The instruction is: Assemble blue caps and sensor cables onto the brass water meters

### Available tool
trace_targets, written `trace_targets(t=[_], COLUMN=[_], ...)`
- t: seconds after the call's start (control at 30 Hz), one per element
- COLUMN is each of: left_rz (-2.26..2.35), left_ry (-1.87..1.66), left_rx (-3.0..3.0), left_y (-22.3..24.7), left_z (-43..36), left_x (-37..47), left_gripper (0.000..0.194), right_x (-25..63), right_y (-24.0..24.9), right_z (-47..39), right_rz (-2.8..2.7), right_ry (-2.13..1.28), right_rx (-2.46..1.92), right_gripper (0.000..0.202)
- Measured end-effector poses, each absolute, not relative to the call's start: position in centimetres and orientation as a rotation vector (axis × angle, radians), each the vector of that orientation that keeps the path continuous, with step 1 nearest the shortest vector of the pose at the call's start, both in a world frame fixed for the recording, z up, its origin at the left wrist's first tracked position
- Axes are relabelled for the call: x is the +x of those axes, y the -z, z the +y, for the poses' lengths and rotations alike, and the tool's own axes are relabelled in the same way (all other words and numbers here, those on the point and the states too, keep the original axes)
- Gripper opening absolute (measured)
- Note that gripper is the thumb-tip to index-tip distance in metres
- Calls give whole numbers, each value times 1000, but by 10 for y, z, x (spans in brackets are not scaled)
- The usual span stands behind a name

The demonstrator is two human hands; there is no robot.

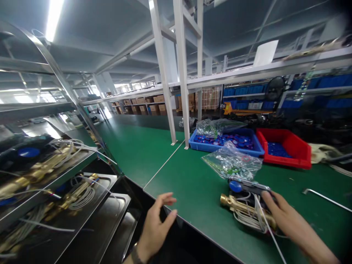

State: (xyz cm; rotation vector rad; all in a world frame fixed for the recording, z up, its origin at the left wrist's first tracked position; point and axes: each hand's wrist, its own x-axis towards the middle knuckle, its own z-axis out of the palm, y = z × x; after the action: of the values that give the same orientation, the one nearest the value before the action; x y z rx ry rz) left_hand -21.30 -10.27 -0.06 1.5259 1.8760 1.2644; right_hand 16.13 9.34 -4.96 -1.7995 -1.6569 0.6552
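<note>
My left hand [157,225] is over the front edge of the green worktop, with nothing in it and its thumb and fingers apart. On the right, my right hand [287,218] grips the near right end of a brass valve assembly [242,207], which lies on the worktop. This assembly has a brass threaded end, a dark grey bar with a round blue cap [235,186], and a coiled pale cable [249,220]. Part of the right-hand fingers is hidden behind the assembly. Just beyond it lies a clear plastic bag of small parts [233,163].
A blue tray [203,146] of blue discs and a red bin [299,157] stand behind the bag. A bent metal rod [327,199] lies at right. White uprights [183,73] rise from the worktop [123,143]. At left, a metal rack [90,216] bears more brass assemblies.
</note>
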Motion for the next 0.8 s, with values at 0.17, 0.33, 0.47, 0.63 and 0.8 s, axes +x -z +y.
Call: trace_targets(t=[0.17,0.33,0.47,0.63,0.8], left_rz=[1566,1479,1402,1169,994], left_ry=[-1059,-1007,-1080,-1246,-1430], left_rx=[1438,1286,1190,950,661], left_y=[-6,6,9,2,-12], left_z=[-11,29,13,-15,-34], left_x=[-135,-100,-80,-74,-92], left_gripper=[62,59,72,81,62], right_x=[119,109,103,106,96], right_y=[41,41,50,54,21], right_z=[64,47,31,8,-8], right_rz=[-1582,-1474,-1199,-1047,-822], right_ry=[-927,-1037,-1106,-1189,-1370], right_rx=[-1707,-1529,-1352,-1134,-1114], right_gripper=[86,75,74,62,66])
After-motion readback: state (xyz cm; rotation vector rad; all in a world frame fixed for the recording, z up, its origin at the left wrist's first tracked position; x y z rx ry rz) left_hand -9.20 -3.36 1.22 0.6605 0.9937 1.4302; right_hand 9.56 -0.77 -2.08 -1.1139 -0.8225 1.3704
